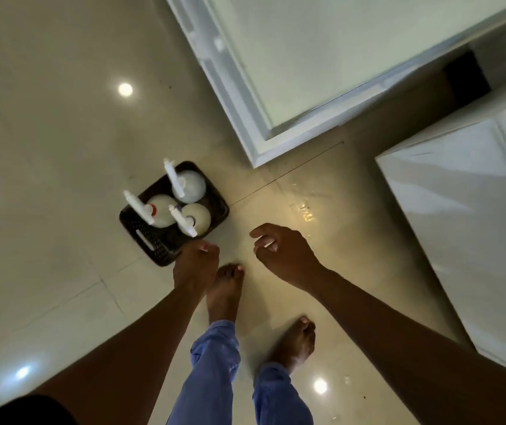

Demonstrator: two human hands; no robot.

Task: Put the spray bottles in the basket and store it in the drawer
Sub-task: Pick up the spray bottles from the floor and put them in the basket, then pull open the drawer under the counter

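Observation:
A dark perforated basket (153, 240) with a slot handle sits on the glossy tiled floor. Three white spray bottles stand upright in it: one at the far end (188, 184), one at the left (159, 213), one at the right (195, 219). My left hand (195, 265) hovers beside the basket's near right corner, fingers loosely curled, holding nothing. My right hand (282, 253) hangs to the right of the basket over bare floor, fingers apart and empty. No drawer front is clearly visible.
A white cabinet with a panelled face (307, 72) rises at the upper right, and a second white unit (460, 225) stands at the right. My bare feet (224, 289) and blue trouser legs are just behind the basket. Ceiling lights reflect on the tiles.

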